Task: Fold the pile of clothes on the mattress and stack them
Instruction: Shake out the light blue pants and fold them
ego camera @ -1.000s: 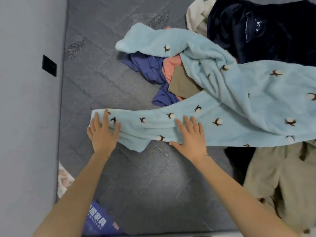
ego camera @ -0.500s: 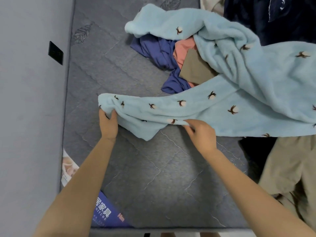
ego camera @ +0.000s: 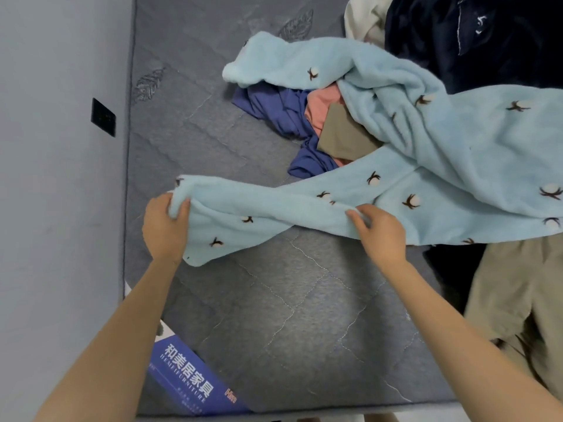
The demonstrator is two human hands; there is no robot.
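Left grip [ego camera: 166, 228] curled closed, right grip [ego camera: 380, 236] pinching, both bare forearms outstretched

Soft even indoor light, faint shadows, wide-angle edge distortion, slight blur

Bedroom in a home: I look down on a bare grey quilted mattress [ego camera: 274, 315] heaped with everyday clothes [ego camera: 457, 147], furniture-brand label [ego camera: 189, 379] at its corner, beside a plain wall [ego camera: 54, 208] bearing a dark switch plate [ego camera: 103, 117].

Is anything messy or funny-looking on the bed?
Yes. The fluffy light-blue garment with cotton-flower print is twisted and sprawled over a crumpled heap: a purple-blue cloth, a salmon-pink cloth and a tan cloth. The left hand and right hand grip its near end over the grey quilted mattress.
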